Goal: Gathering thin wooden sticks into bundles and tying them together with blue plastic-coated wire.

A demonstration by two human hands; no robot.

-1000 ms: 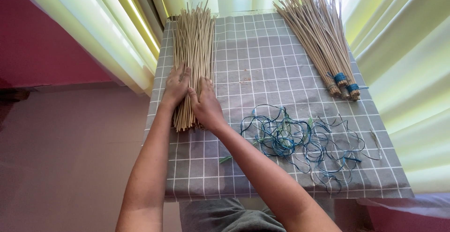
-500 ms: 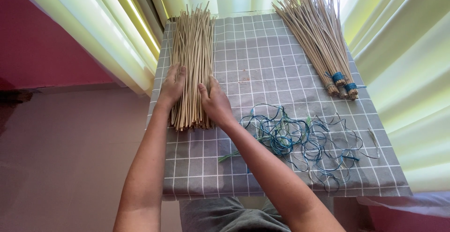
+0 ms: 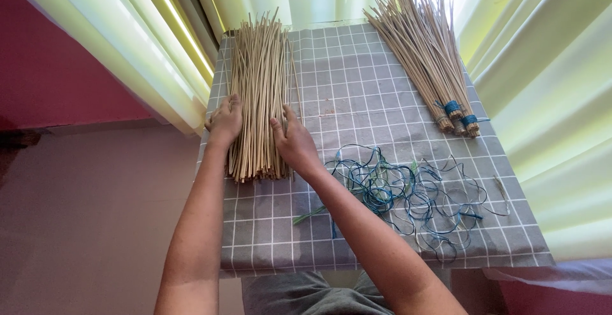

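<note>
A loose pile of thin tan sticks (image 3: pixel 258 79) lies lengthwise on the left part of a table covered by a grey checked cloth (image 3: pixel 357 92). My left hand (image 3: pixel 224 119) presses against the pile's left side, fingers curled along the sticks. On the pile's right side rests my right hand (image 3: pixel 292 139), fingers spread and touching the sticks. Both hands flank the pile near its cut ends.
Tied bundles of sticks (image 3: pixel 424 54), bound with blue cord, lie at the back right. A tangle of blue cord (image 3: pixel 408 191) sprawls on the cloth right of my right arm. Pale green curtains (image 3: pixel 548 98) hang behind and beside the table. A pink wall and floor lie to the left.
My hands have moved apart from the top of the pile to its two sides. The view has shifted slightly.
</note>
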